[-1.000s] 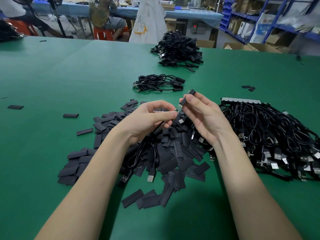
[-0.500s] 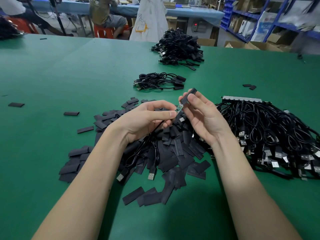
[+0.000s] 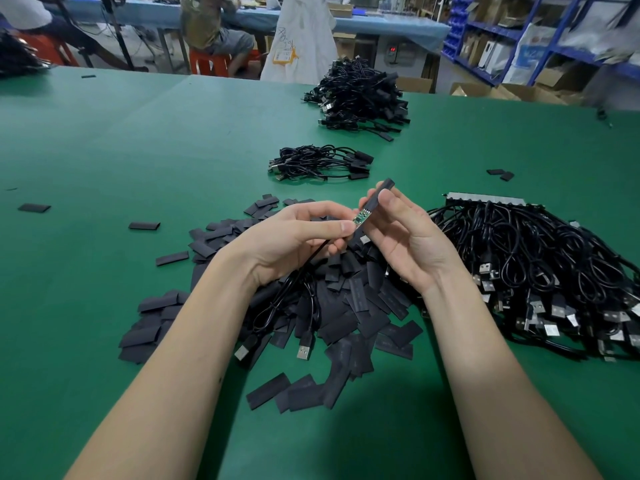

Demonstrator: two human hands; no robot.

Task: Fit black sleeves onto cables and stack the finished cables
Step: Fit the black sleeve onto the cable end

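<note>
While left hand [image 3: 294,237] pinches cable [image 3: 313,254], right hand [image 3: 405,237] fingers [image 3: 388,206] hold matte black sleeve [image 3: 379,194], green board [image 3: 362,216] half exposed

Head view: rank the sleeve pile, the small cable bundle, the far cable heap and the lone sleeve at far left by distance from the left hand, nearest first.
1. Sleeve pile: directly under the left hand.
2. Small cable bundle: beyond the hand, mid-table.
3. Lone sleeve: far left on the table.
4. Far cable heap: at the table's back edge.
</note>
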